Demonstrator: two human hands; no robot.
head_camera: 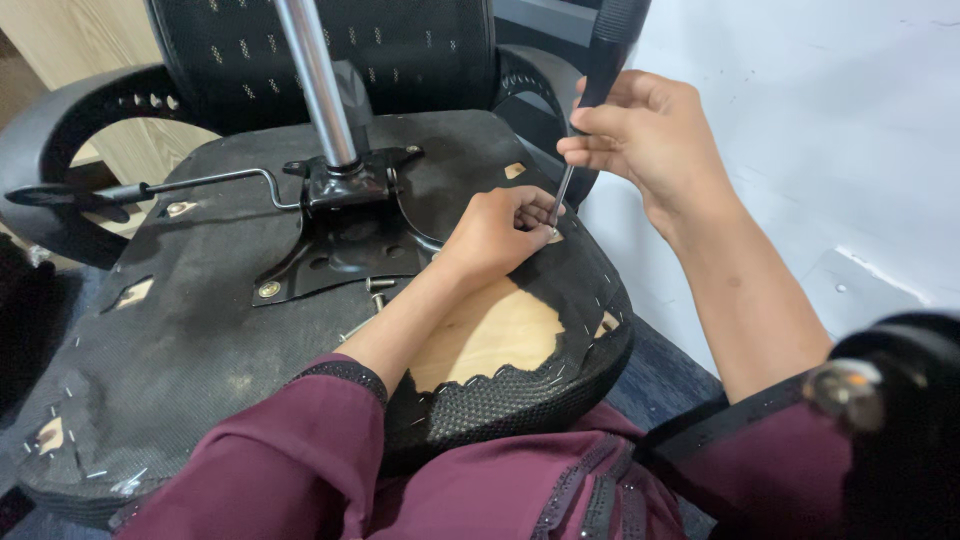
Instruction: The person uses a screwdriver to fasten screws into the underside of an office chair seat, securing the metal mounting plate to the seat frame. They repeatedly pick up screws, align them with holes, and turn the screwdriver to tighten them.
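Gripped in the right hand (650,140) is a black-handled screwdriver (598,85), fingers wrapped tight around the lower handle, its thin metal shaft slanting down and left from that grip. Just below it, the left hand (500,232) pinches narrowly around the shaft's tip, steadying it against the underside of an upturned chair seat (200,330). Under that tip lies torn black fabric edged with staples, with bare wood (490,335) showing just below the left wrist. Left of the left hand sits a black metal mounting plate (340,245), with 1 chrome column (315,80) rising from it and a lever (200,183) reaching further left.
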